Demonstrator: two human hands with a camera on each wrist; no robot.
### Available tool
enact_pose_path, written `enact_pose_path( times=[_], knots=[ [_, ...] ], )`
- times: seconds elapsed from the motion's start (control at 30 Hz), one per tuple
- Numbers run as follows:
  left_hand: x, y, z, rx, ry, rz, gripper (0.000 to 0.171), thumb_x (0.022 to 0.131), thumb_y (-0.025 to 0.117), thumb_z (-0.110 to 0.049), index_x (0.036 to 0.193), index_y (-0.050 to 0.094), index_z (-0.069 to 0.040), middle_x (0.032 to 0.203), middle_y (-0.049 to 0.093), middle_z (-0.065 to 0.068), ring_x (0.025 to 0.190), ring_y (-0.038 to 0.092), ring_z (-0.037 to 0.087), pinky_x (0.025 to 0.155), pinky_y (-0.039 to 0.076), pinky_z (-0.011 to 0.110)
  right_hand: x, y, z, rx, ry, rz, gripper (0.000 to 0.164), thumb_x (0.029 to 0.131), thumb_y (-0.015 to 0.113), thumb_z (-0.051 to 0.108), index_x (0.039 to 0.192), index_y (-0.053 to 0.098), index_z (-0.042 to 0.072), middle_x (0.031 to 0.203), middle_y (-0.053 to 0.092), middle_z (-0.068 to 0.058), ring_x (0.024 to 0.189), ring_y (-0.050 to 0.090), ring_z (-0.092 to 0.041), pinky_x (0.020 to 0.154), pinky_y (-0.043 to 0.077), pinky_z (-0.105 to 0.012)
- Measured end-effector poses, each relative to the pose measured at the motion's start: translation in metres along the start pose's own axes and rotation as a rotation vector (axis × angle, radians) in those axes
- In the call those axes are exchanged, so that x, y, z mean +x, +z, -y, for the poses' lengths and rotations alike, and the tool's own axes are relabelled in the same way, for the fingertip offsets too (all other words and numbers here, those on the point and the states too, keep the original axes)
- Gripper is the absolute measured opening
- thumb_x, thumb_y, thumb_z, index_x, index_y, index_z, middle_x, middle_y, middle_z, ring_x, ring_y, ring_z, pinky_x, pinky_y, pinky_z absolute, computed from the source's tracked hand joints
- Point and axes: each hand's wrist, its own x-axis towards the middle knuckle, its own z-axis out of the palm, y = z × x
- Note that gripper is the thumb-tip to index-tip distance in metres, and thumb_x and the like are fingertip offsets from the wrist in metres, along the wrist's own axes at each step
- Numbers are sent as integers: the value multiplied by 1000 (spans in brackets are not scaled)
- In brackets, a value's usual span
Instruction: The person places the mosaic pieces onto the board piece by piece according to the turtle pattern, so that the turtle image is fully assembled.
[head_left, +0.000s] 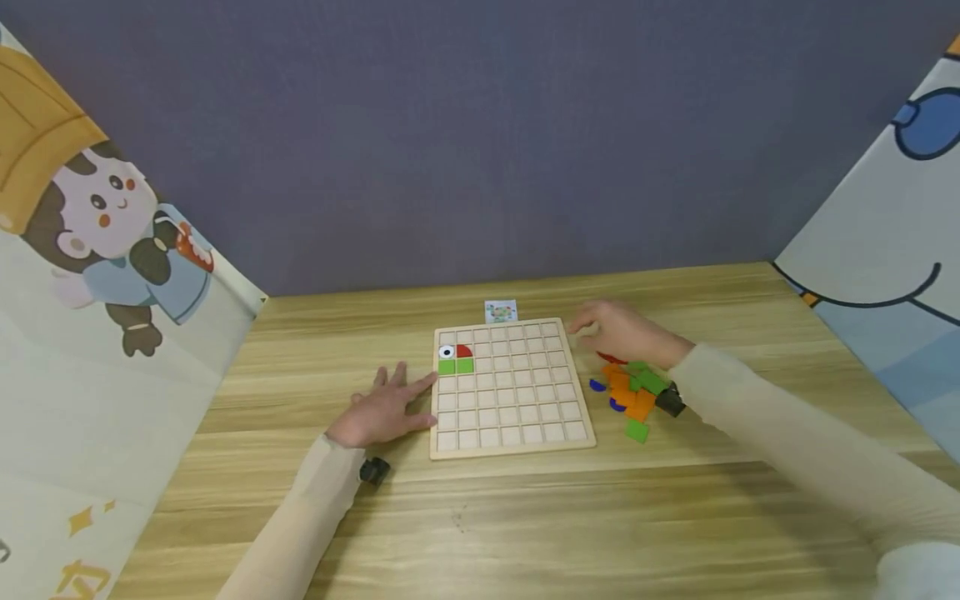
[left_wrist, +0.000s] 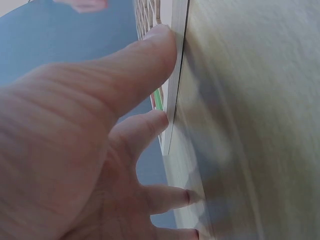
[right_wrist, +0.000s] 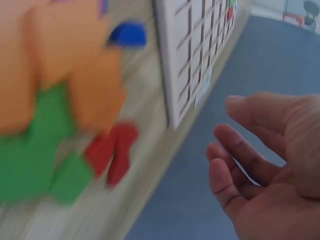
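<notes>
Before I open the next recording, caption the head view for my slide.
Left hand touches a wooden grid board; right hand hovers near loose colored pieces.

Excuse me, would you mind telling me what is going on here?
A person's left hand touches the left edge of a wooden grid board, which has four pieces set near its upper-left corner. The right hand, apparently holding nothing, is beside the board's right edge, near a pile of loose coloured pieces.

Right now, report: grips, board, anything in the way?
Left grip touching grid board, left edge. Right grip empty, near its upper right corner. Four tiles set, upper left. Loose pieces right, none on board.
</notes>
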Motion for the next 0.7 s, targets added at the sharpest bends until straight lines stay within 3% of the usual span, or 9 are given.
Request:
enact_pose_path(
  times=[0.23, 0.53, 0.7],
  knots=[
    [-1, -1, 0, -11, -2, 3, 72, 90, 54, -53, 151, 22, -31, 153, 1, 26, 135, 1, 53, 87, 14, 81, -33, -14, -30, -54, 13, -13, 16, 82, 71, 0, 97, 74, 7, 98, 62, -4, 87, 57, -23, 73, 51, -37],
    [-3, -1, -1, -11, -2, 0, 72, 90, 54, -53, 151, 22, -31, 153, 1, 25, 135, 1, 53, 87, 14, 81, -59, -7, -60, -83, 17, -19, 14, 83, 70, 1, 93, 75, 8, 95, 64, -1, 86, 60, -21, 75, 52, -41],
    [-2, 0, -1, -15, -7, 0, 72, 90, 55, -53, 151, 22, -32, 154, 0, 24, 135, 0, 52, 88, 13, 81, -62, -4, -76, -83, 32, -28, 17, 84, 69, 2, 99, 74, 6, 100, 63, -5, 91, 60, -25, 77, 52, -42]
  ],
)
